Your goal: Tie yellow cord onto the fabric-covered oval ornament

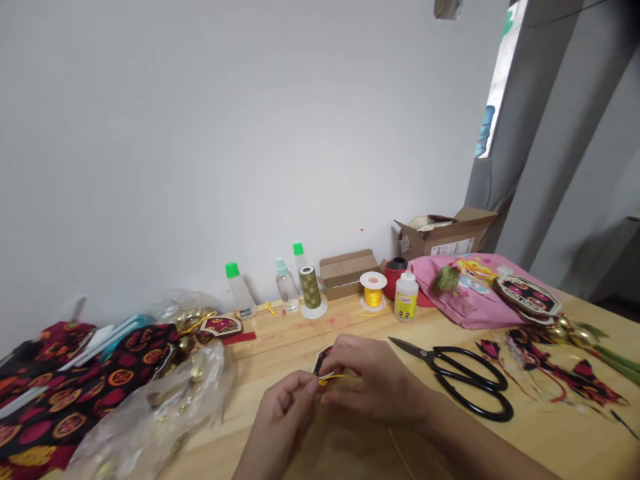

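Presently, your left hand (287,403) pinches a thin yellow cord (345,377) between thumb and forefinger, close to a small knot in it. Your right hand (377,373) is opposite, fingers bent over the work; you hide its fingertips from the camera, so whether they grip cannot be told. Just beyond the knot, partly covered by your right hand, is a small, flat, dark-patterned piece (323,361) with a pale rim. It is located above the near middle of the wooden tabletop (273,353), whose surface is light, with visible grain.

To your right lie scissors (425,355) with large, looped black handles and short, pointed dark blades. Ahead of you, note a white-flanged spool (373,281) wound with glossy yellow cord, an upright cone of olive thread (311,288) and a squeeze bottle (407,297) of whitish plastic with a yellow label. An open, low cardboard box (346,280) is behind them, near the wall.

On your far right, a smooth pink bag (467,315) carries a many-sided patterned plaque (527,297) with a cream border. On your left, a crumpled translucent plastic bag (145,420), with round golden beads showing through, lies against dark printed fabric (117,367) bearing round motifs.
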`<state>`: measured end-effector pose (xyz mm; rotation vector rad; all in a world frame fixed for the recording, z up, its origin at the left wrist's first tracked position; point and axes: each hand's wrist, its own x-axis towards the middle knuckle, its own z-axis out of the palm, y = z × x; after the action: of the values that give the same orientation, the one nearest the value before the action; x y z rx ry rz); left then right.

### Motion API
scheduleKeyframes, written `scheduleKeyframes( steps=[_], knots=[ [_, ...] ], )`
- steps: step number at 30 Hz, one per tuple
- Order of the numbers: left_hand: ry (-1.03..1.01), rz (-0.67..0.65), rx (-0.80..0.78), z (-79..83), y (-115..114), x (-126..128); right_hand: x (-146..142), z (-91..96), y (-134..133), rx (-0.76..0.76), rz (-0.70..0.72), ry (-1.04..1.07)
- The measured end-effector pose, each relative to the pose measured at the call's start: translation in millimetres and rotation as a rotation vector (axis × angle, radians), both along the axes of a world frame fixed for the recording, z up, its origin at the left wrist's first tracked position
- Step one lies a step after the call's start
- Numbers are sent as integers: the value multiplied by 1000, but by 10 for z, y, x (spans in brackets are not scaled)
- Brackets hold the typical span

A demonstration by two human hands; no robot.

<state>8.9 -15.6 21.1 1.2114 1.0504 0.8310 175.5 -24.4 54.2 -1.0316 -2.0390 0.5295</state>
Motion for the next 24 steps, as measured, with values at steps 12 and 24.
scheduleKeyframes(
  steps=[12, 24],
  knots=[
    [85, 68, 121, 20, -15, -12, -27, -77, 70, -18, -42, 46],
    [46, -3, 43, 90, -26, 9, -165, -219, 54, -401, -30, 499]
  ],
)
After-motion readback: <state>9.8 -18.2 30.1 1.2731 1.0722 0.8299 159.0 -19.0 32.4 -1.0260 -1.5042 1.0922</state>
